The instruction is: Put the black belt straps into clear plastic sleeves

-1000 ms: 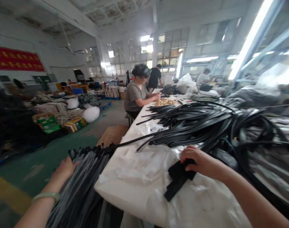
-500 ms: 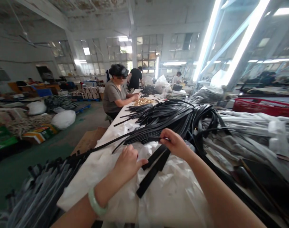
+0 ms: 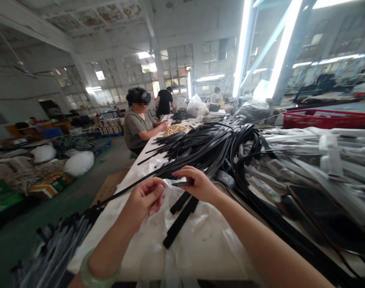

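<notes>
My left hand (image 3: 149, 197), with a pale green bangle at the wrist, is closed in a pinch on the edge of a thin white plastic sheet (image 3: 170, 185). Just to its right, my right hand (image 3: 196, 183) has its fingers round a short black strip (image 3: 182, 184). Below the hands, flat black pieces (image 3: 181, 222) lie on the plastic-covered table (image 3: 200, 256). Beyond them spreads a large heap of long black straps (image 3: 200, 148).
Wrapped white bundles (image 3: 305, 148) and a dark phone-like slab (image 3: 326, 216) lie at the right, before a red crate (image 3: 323, 119). A seated person (image 3: 139, 124) works beside gold-coloured pieces (image 3: 174, 130). Plastic-covered strips (image 3: 53, 248) stand at lower left.
My left hand has risen and closed from a spread pose onto the white plastic. My right hand has moved left, close to it, with the black strip. The view has shifted slightly.
</notes>
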Motion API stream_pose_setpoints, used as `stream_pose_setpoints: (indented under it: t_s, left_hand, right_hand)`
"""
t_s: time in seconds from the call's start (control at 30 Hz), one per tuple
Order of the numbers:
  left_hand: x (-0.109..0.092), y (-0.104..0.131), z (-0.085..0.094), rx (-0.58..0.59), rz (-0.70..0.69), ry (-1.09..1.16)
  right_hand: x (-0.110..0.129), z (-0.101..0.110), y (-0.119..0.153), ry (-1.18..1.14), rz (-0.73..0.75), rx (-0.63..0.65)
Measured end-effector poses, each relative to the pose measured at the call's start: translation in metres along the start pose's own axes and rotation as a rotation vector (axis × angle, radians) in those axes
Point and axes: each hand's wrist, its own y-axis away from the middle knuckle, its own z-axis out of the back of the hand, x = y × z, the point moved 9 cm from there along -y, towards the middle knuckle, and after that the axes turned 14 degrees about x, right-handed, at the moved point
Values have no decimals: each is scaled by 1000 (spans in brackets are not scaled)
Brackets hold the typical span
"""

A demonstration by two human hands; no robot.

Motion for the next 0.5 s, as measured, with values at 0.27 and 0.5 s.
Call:
stream_pose_setpoints:
  t_s: [0.27, 0.5]
  left_hand:
    - [-24, 15, -7, 57, -68, 177]
    - [-14, 92, 98, -309, -90, 266]
  right_hand:
    - [-15, -5, 2, -23, -168, 111]
    - [-54, 28, 8, 153, -328, -60]
